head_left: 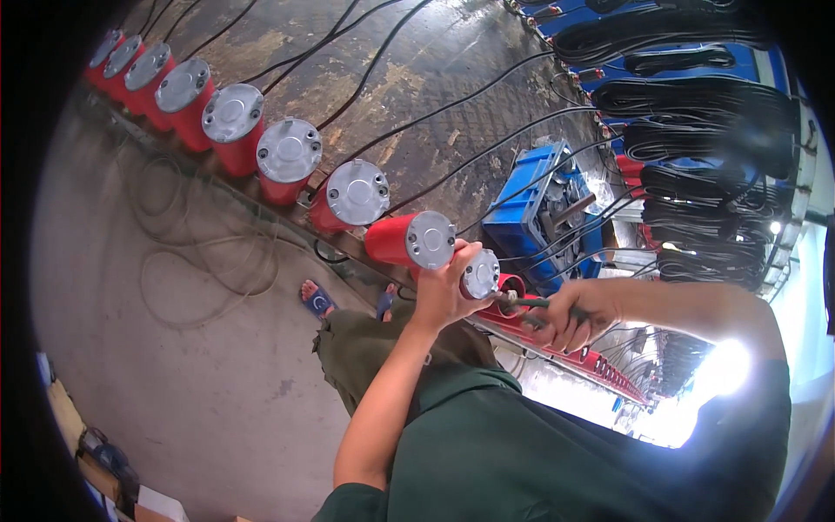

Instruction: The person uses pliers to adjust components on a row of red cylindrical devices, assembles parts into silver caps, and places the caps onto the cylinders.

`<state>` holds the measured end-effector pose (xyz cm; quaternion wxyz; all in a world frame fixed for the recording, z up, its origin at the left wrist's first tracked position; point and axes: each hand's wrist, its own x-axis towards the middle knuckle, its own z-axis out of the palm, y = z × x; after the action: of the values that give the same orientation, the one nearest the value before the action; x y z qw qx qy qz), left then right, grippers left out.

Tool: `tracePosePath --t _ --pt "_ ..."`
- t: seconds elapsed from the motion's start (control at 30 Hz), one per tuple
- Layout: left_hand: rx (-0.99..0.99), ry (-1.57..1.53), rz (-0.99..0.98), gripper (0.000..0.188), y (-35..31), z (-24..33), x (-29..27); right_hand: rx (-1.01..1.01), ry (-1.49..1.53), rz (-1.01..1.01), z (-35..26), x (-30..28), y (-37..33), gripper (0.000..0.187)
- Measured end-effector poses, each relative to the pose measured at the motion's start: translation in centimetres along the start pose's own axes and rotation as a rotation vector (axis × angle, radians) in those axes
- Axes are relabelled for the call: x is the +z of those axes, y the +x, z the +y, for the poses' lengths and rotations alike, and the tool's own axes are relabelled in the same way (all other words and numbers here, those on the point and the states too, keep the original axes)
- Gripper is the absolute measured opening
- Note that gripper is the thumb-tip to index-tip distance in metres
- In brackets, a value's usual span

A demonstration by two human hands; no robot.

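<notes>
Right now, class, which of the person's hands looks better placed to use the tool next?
Probably the right hand: it holds the tool, one end near the silver lid, while the left hand is occupied gripping that lid.

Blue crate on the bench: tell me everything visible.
The blue crate looks like rigid plastic, open-topped and rectangular, standing on the worn bench and appearing tilted in this fisheye view. Inside are grey metal-looking pieces and a brown stick. Black cables cross it; contact with them is unclear.
</notes>
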<state>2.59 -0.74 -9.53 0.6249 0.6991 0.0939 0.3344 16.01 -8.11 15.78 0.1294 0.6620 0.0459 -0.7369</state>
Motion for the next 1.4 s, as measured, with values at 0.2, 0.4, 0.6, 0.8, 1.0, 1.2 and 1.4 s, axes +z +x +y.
tracePosePath --t 0.2,0.4,0.6,0.8,1.0,1.2,1.4 --pt "-0.013 0.009 -0.013 0.095 0.0 0.2 -0.2 -0.337 -0.453 0.246 0.6 0.8 -0.6 0.042" --pt "-0.023 -0.001 0.025 0.093 -0.1 0.5 0.2 -0.394 -1.063 0.926 3.3 -2.4 1.1 0.058" --pt "0.007 0.038 0.008 0.089 -0.1 0.3 0.0 -0.468 -1.211 0.964 2.8 -2.4 1.1 0.068" --pt "-0.026 -0.013 0.004 0.092 -0.1 0.2 0.1 -0.473 -1.397 0.930 1.0 -3.3 1.2 0.076" --pt "-0.036 -0.032 0.001 0.092 -0.2 0.2 0.0 -0.418 -1.194 0.723 0.3 -4.9 1.3 0.070" --pt "-0.039 -0.030 0.019 0.090 -0.3 0.0 0.1 -0.296 -1.456 0.826 -2.0 -3.4 0.5 0.046" --pt "-0.030 -0.007 0.038 0.090 -0.4 -0.2 0.2 -0.014 -0.889 0.363 -4.4 -0.6 -0.8 0.039"
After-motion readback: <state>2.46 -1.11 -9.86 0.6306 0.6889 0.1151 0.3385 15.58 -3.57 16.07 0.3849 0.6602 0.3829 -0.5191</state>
